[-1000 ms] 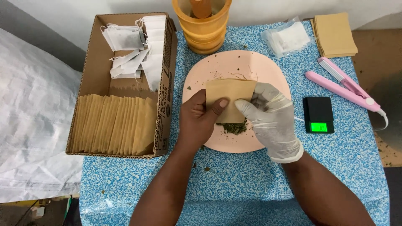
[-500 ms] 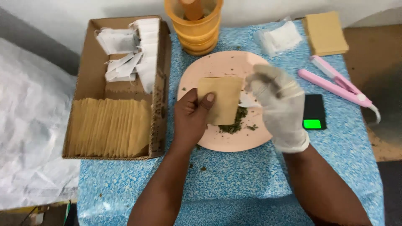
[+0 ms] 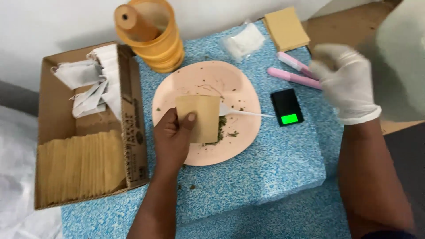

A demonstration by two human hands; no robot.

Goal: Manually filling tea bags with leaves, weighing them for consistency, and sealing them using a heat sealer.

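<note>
Brown paper packet (image 3: pixel 199 118) is held up over the round pink plate (image 3: pixel 206 110) by the bare left hand (image 3: pixel 173 140), thumb pinched on its front. The white-gloved right hand (image 3: pixel 346 84) has been lifted away towards the pink sealer tool (image 3: pixel 294 73), fingers loosely curled, holding nothing. The white plastic spoon (image 3: pixel 243 112) has been left lying on the plate beside green crumbs (image 3: pixel 221 132), so filling seems finished.

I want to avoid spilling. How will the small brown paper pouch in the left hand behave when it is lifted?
The brown paper pouch looks thin and flat, so probably light and floppy. The left hand pinches it by one edge, so it may bend. Loose green bits lie on the pink plate, so contents could fall out.
</note>
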